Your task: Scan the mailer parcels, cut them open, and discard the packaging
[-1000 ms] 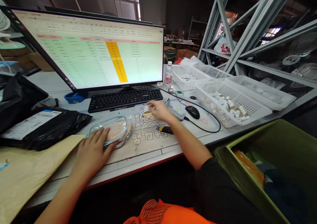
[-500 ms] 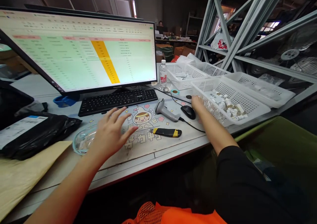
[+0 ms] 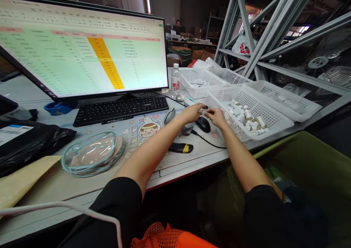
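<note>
My left hand [image 3: 192, 113] reaches across the desk, fingers bent together at a small item that I cannot make out. Facing it, my right hand [image 3: 216, 116] pinches at the same spot, and the fingertips of both hands nearly meet. A bit of dark and a bit of pale show between them. Just below the hands lies a black mouse [image 3: 203, 124]. The grey barcode scanner [image 3: 170, 115] is partly hidden by my left forearm, as is the black and yellow utility knife [image 3: 181, 148].
A monitor [image 3: 148, 65] and keyboard [image 3: 123, 110] stand at the left, a water bottle [image 3: 175, 80] behind. White baskets [image 3: 276, 120], one with small bottles, line the right. A clear teal-edged pouch [image 3: 93, 153] and black parcel [image 3: 35, 142] lie left. A person sits far back.
My left hand has moved right, from over the pouch to my right hand. My right hand has shifted slightly left and its fingers now show in a pinch. The view has shifted a little.
</note>
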A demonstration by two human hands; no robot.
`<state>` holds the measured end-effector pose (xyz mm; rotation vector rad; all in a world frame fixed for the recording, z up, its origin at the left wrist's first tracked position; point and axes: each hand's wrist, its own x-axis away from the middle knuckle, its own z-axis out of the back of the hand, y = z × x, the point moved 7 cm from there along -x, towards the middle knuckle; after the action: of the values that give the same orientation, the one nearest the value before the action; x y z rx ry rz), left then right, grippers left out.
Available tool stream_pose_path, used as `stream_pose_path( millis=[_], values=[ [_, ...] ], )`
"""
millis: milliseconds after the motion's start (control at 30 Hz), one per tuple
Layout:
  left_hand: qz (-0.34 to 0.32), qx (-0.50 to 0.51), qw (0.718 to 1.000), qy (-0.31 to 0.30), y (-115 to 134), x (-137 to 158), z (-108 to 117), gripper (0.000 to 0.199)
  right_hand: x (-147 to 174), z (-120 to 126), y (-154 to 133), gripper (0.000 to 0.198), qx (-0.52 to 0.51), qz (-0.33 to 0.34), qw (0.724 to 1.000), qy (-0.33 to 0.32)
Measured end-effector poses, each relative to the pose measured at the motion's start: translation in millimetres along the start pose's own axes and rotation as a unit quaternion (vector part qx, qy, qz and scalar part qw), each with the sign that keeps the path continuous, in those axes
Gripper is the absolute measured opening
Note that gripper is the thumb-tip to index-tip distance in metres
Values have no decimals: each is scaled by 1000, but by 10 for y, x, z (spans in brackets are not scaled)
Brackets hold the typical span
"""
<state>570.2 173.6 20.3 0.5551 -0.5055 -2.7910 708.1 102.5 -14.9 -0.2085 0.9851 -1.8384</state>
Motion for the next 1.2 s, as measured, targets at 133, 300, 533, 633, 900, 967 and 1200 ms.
stream_pose_path(
  millis=[133, 300, 533, 633, 900, 967, 1200],
  values=[
    [8, 12, 1000, -15, -42, -212, -205, 23, 44, 12, 68, 31, -86, -1, 996, -5],
    [27, 32, 999, 20, -141, -213, -180, 23, 54, 45, 40, 23, -137, -8, 990, 10],
    [-10, 53, 997, 62, -26, -176, -185, 18, 83, 61, 9, 16, -173, -62, 983, 17],
    [-40, 74, 989, 122, 17, -123, -133, 18, 111, 68, 118, 20, -174, -123, 976, 36],
    [23, 139, 985, 96, -292, -98, -85, 40, 245, 222, -116, 30, -175, -95, 969, 146],
    [14, 145, 987, 75, -234, -13, -28, 55, 289, 239, -347, 37, -225, -51, 962, 145],
    [24, 293, 946, 138, -38, 1001, 607, 39, 672, -131, -1084, 41, -356, 7, 934, -9]
  ],
)
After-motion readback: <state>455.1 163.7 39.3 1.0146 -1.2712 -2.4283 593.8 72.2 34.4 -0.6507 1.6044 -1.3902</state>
